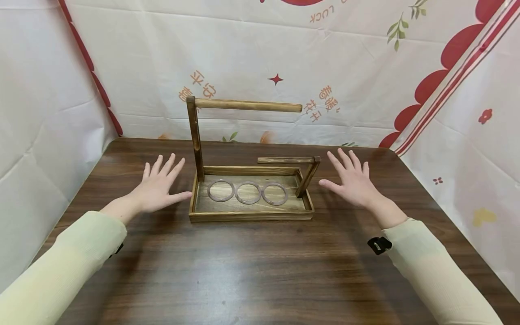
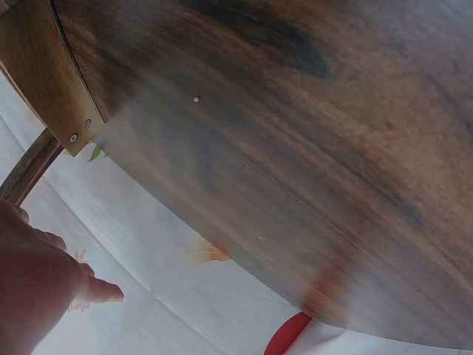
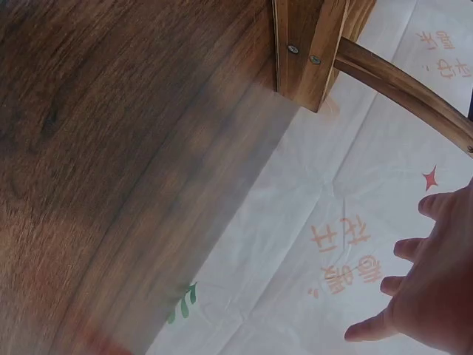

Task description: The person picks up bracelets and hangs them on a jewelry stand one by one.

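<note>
A wooden tray stand [image 1: 252,216] sits on the table, a tall post with a long bar [image 1: 248,105] at its left end and a short post with a shorter bar [image 1: 284,160] at its right. Three translucent rings, a left ring [image 1: 209,191], a middle ring [image 1: 237,193] and a right ring [image 1: 263,194], lie in a row inside it. To the left of the tray my left hand [image 1: 160,186] is spread, its thumb by the tray's edge. My right hand [image 1: 354,183], fingers apart, is on the other side, short of the right wall. Neither hand holds anything.
The dark wood-grain table [image 1: 227,271] extends toward me in front of the tray. Behind it hangs a white printed cloth [image 1: 243,58], with more cloth at both sides. A black strap piece [image 1: 379,245] shows at the right sleeve.
</note>
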